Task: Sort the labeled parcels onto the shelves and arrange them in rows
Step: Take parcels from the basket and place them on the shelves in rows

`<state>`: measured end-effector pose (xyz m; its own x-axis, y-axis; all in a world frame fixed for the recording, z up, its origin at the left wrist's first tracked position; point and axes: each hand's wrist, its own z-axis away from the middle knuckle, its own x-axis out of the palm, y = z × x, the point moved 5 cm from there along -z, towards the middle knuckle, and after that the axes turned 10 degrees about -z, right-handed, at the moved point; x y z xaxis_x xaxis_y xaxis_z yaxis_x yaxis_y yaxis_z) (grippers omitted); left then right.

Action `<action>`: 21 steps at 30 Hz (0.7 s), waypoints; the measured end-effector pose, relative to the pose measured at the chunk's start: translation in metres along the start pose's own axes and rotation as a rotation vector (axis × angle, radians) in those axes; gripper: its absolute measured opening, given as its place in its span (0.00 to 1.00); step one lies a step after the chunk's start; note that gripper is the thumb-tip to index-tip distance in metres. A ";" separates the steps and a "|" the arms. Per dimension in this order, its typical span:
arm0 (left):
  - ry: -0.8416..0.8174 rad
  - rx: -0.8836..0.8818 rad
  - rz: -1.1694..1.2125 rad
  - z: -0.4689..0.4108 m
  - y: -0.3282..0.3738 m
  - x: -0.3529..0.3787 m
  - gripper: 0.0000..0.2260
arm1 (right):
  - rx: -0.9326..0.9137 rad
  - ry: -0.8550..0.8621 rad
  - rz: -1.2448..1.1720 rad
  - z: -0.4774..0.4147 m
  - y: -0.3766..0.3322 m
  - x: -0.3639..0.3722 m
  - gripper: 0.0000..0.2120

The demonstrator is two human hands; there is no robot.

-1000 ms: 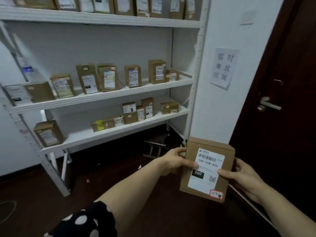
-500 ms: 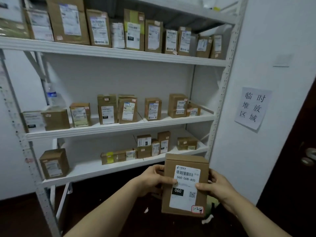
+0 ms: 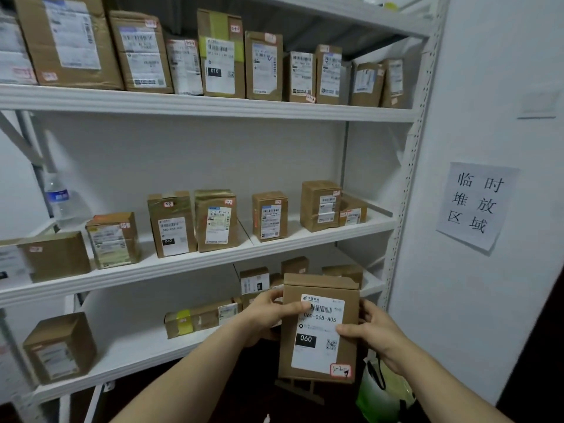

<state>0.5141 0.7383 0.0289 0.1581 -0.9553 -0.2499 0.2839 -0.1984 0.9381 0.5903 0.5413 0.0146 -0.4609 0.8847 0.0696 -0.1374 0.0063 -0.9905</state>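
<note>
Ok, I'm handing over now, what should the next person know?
Hands: the left hand and right hand both grip the 060-06B-A05 parcel by its side edges, upright, label facing the camera, in front of the bottom shelf.
Done: parcels already stand in rows on the shelves.
Left: shelve this one; another 060 parcel stands on the middle shelf, so probably there.

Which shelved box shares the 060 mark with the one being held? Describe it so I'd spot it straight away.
Look at the middle shelf of the white rack. In its row of brown parcels, find the shiny-taped parcel; the matching parcel stands just left of it. It alone on that shelf shows a black 060 block on its label.
</note>
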 end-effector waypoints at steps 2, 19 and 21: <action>0.013 -0.003 -0.018 -0.018 0.004 -0.002 0.31 | -0.008 -0.017 0.002 -0.020 -0.003 -0.004 0.31; 0.258 -0.096 0.015 -0.165 0.055 0.025 0.18 | -0.001 -0.262 0.027 -0.215 -0.044 -0.076 0.22; 0.297 -0.114 0.030 -0.176 0.055 0.029 0.19 | 0.018 -0.288 0.031 -0.230 -0.041 -0.081 0.22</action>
<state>0.7008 0.7388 0.0307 0.4323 -0.8511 -0.2977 0.3769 -0.1294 0.9172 0.8348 0.5763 0.0223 -0.6947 0.7156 0.0722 -0.1334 -0.0296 -0.9906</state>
